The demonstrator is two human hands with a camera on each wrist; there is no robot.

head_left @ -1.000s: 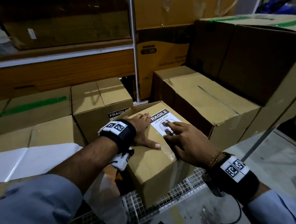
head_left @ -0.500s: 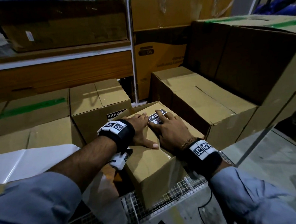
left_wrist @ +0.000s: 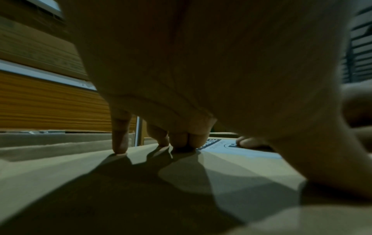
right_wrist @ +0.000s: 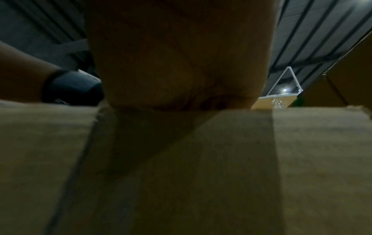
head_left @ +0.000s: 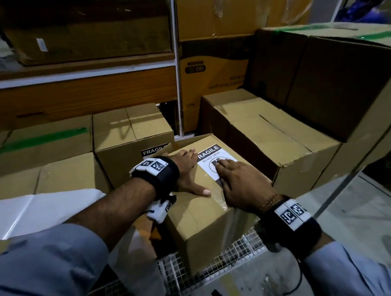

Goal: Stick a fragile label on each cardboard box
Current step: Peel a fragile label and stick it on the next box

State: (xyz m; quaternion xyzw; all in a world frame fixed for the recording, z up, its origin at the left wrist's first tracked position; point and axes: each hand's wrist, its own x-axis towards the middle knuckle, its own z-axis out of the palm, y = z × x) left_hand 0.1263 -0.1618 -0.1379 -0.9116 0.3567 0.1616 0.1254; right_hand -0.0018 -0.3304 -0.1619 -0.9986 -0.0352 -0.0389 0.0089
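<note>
The right hand (head_left: 244,186) lies flat, palm down, on the top of the front cardboard box (head_left: 205,226). Its straight fingers (head_left: 223,165) press the lower half of the fragile label (head_left: 210,159), grasping nothing. The left hand (head_left: 187,171) is also released and flat on the same box top, just left of the label, with the thumb spread toward the near edge. In the left wrist view, 4 fingertips (left_wrist: 119,147) touch the cardboard, the nearest of them at the label's edge. The right wrist view shows only the heel of the palm (right_wrist: 181,71) resting on the box.

The label reads FRAGILE and DO NOT DROP, and sits on the far part of the box top. The box stands on a white wire mesh platform (head_left: 218,259). Directly behind it, a second box (head_left: 126,138) carries a FRAGILE label (head_left: 155,151) on its near side. A longer unlabelled box (head_left: 269,139) stands to the right, and boxes with green tape (head_left: 42,140) stand to the left. Shelving (head_left: 79,74) with more cartons rises behind.
</note>
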